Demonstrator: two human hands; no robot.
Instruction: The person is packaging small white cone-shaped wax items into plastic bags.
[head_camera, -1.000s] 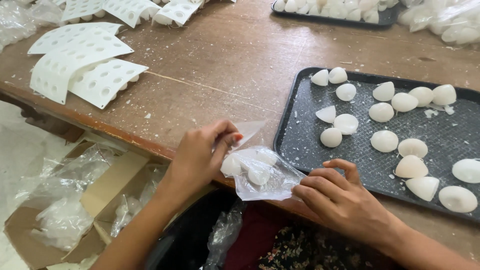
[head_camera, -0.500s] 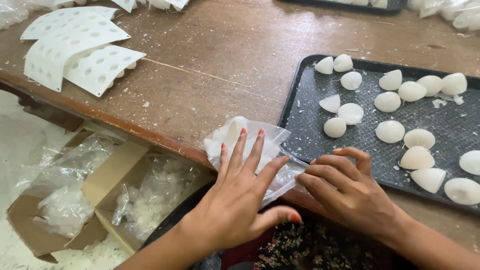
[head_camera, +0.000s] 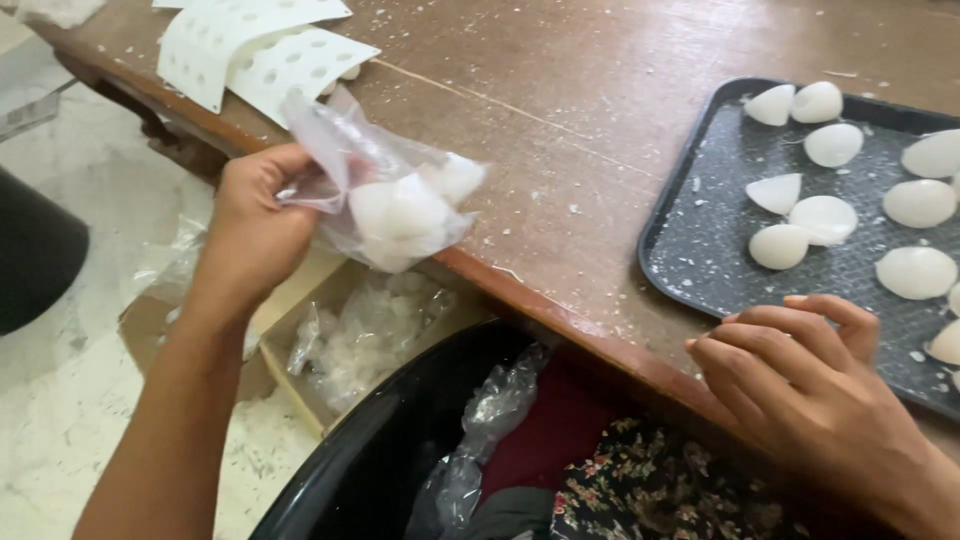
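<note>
One small clear plastic bag (head_camera: 385, 195) already holds a few white domed pieces and hangs over the near edge of the worn brown wooden tabletop (head_camera: 560, 130), the left hand (head_camera: 255, 225) clamped in a grip on its gathered neck. About a dozen loose white domed pieces (head_camera: 825, 215) lie unbagged on the black rectangular tray (head_camera: 700, 225) at right. The right hand (head_camera: 800, 375) rests at the tray's near edge, fingers curled loosely together and holding nothing, so most of the bagging looks undone.
</note>
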